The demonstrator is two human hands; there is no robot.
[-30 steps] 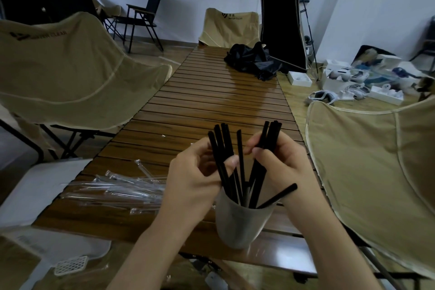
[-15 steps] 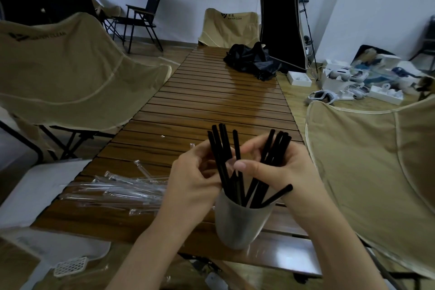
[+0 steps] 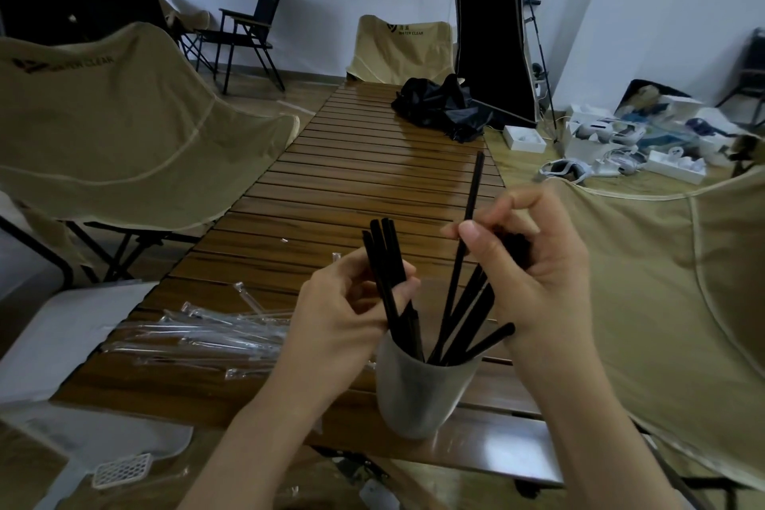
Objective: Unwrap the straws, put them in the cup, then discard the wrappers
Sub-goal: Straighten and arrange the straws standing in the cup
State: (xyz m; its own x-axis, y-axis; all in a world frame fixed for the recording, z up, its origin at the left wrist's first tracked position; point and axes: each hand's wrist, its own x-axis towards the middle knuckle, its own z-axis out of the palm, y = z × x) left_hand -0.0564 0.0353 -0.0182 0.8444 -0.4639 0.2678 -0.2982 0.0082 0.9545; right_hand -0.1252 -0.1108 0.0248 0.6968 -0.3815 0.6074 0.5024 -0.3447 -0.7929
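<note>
A grey cup (image 3: 418, 393) stands near the front edge of the wooden slat table (image 3: 352, 186), holding several black straws (image 3: 463, 327). My left hand (image 3: 335, 319) grips a small bunch of black straws (image 3: 383, 261) that stand in the cup's left side. My right hand (image 3: 534, 265) pinches one long black straw (image 3: 470, 211) between thumb and fingers and holds it raised above the others, its lower end still in the cup. A pile of clear plastic wrappers (image 3: 198, 331) lies on the table to the left of the cup.
Beige folding chairs stand on the left (image 3: 116, 128), on the right (image 3: 679, 294) and at the table's far end (image 3: 397, 46). A black bag (image 3: 439, 103) lies on the far part of the table. White boxes and devices (image 3: 621, 145) litter the floor at the right.
My right hand has lifted one straw higher out of the bunch, and it now sticks up well above the rest. My left hand keeps its hold on the left bunch.
</note>
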